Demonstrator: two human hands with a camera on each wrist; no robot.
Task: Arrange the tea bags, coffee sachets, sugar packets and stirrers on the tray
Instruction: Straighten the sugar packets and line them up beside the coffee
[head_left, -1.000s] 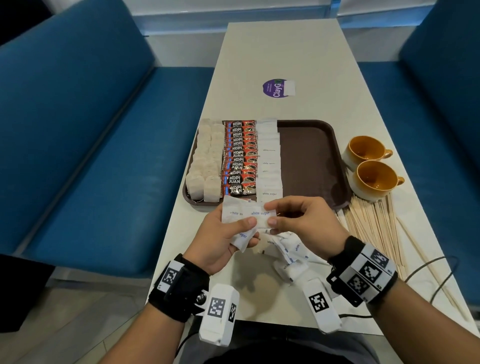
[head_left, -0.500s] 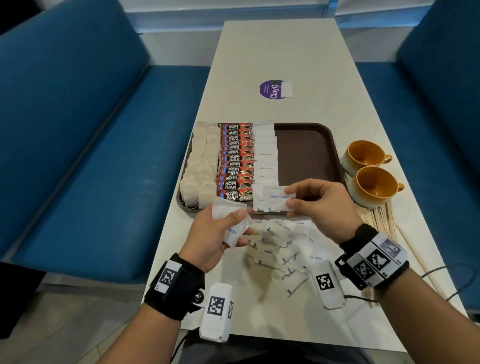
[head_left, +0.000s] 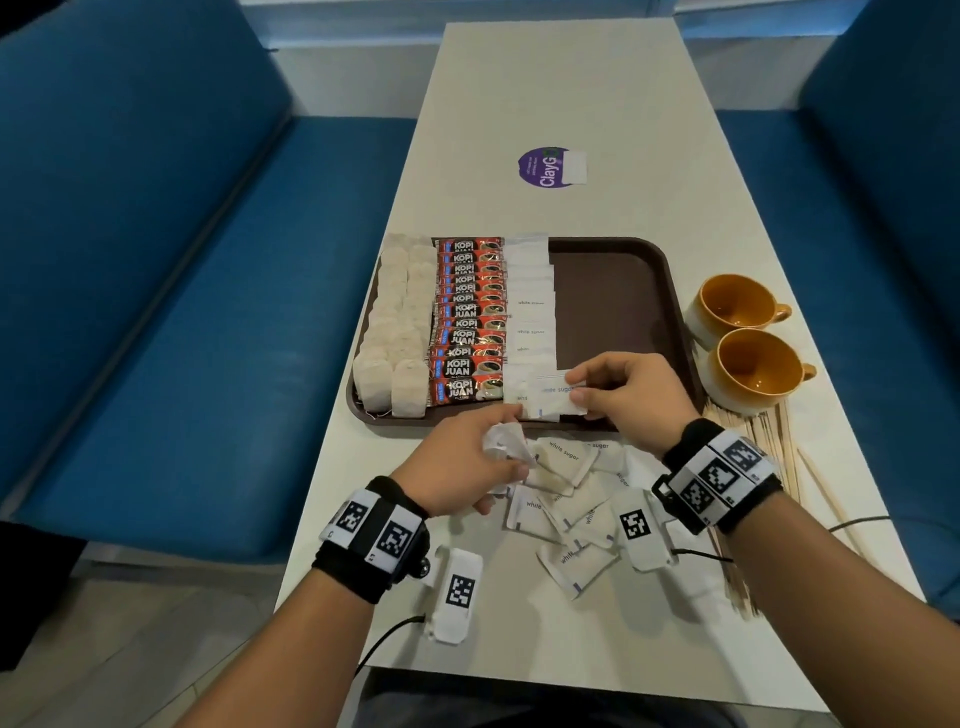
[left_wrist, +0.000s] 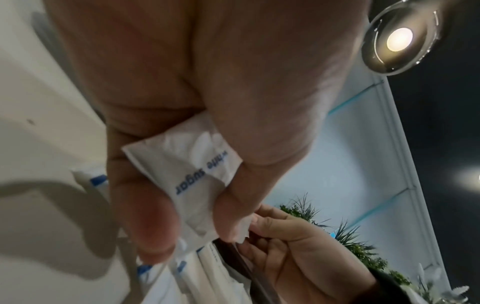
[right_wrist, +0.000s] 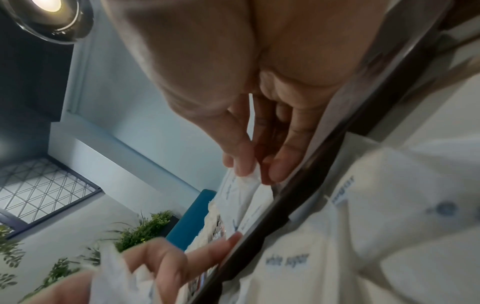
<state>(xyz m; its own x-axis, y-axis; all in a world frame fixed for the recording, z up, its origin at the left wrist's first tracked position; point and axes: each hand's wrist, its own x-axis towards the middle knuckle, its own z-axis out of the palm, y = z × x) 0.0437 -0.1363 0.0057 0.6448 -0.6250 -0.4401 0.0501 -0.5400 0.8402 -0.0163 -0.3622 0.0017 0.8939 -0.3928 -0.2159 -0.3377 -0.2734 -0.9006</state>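
The right hand (head_left: 621, 397), which was up over the table a second ago, now pinches a white paper sugar packet (head_left: 553, 399) at the brown plastic tray's (head_left: 618, 280) near edge, probably extending the sugar row, while the left hand (head_left: 467, 462) clutches spare packets.

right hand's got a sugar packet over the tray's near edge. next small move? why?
Probably lower it flat at the near end of the sugar column and release. The right hand pinches a white sugar packet just over that end, inside the tray rim, so the row simply continues. The left hand grips more packets, ready to feed the next.
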